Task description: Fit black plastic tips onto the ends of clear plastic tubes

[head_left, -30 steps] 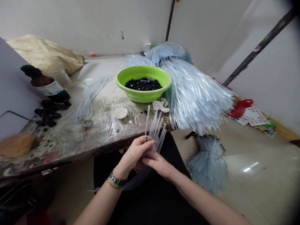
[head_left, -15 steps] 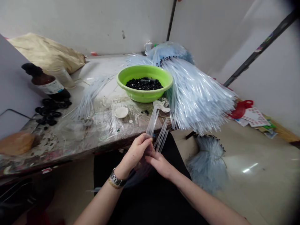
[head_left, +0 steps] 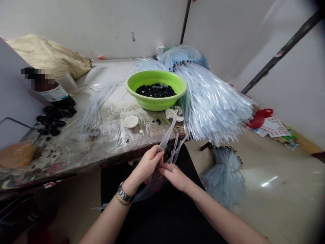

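Green bowl [head_left: 156, 104] on table [head_left: 108, 69], small black pieces [head_left: 152, 91] inside. Left hand [head_left: 150, 162] below bowl, nearer the person, fingers closed around clear tubes [head_left: 167, 137]; tube ends stick up past thumb, pointing toward bowl. Right hand [head_left: 175, 176] just beside it, also below bowl, gripping more of the same tubes, ends fanned out; lower lengths trail back under left wrist. Exact split between hands can't tell, fingers partly hidden. Watch [head_left: 125, 193] on left wrist.

Right of bowl: big tube pile [head_left: 215, 105], just beside it, overhanging table edge. Lower right of bowl, on floor: tied tube bundle [head_left: 224, 183], dark tips. Left of bowl: loose tubes [head_left: 94, 106]; farther left, brown bottle [head_left: 54, 95], black rings [head_left: 52, 122] near it. In front of bowl: white dish [head_left: 131, 121]; crumpled white paper [head_left: 174, 114] close to bowl's lower right.
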`<state>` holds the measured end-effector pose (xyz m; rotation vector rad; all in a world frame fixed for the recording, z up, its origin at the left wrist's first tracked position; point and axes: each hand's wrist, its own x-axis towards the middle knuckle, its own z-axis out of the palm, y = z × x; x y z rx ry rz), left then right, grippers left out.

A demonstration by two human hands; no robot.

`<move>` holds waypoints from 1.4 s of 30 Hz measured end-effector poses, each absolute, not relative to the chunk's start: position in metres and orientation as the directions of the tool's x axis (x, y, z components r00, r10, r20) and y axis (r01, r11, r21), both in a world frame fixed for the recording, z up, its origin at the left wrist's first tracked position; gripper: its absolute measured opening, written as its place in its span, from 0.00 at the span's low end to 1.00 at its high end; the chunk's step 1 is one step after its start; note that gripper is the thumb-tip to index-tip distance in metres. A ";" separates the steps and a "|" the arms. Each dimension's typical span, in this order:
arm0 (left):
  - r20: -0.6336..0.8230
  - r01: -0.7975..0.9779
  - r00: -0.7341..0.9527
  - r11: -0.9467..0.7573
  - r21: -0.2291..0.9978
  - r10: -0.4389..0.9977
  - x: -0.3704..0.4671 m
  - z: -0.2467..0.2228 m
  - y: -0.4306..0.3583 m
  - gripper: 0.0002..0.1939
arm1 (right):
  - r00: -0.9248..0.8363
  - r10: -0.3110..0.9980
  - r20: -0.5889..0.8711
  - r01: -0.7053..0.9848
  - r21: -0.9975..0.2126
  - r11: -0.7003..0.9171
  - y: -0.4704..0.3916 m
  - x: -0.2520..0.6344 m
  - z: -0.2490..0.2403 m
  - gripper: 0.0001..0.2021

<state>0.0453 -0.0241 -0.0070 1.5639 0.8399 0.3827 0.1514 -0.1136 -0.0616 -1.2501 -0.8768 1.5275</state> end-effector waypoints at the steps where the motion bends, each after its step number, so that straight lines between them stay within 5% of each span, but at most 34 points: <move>1: -0.221 0.295 0.679 0.015 0.956 0.700 0.045 -0.008 -0.024 0.09 | -0.031 0.954 -0.299 -0.218 -0.929 -0.298 -0.114 0.151 -0.061 0.13; 14: -0.254 0.291 0.726 0.049 0.955 0.640 0.040 -0.002 -0.020 0.06 | -0.139 0.913 -0.383 -0.254 -0.877 -0.407 -0.115 0.163 -0.061 0.20; 29: -0.358 0.280 0.821 0.232 0.931 0.446 0.046 -0.011 -0.021 0.06 | -0.204 0.932 -0.301 -0.138 -0.933 -0.332 -0.112 0.163 -0.048 0.13; 36: -0.332 0.223 0.761 0.256 0.941 0.557 0.046 -0.007 -0.020 0.07 | -0.201 0.934 -0.294 -0.188 -0.925 -0.332 -0.111 0.166 -0.052 0.13; 42: -0.306 0.152 0.713 0.288 0.946 0.631 0.042 -0.015 -0.022 0.09 | -0.214 0.902 -0.374 -0.032 -0.921 -0.389 -0.113 0.175 -0.050 0.15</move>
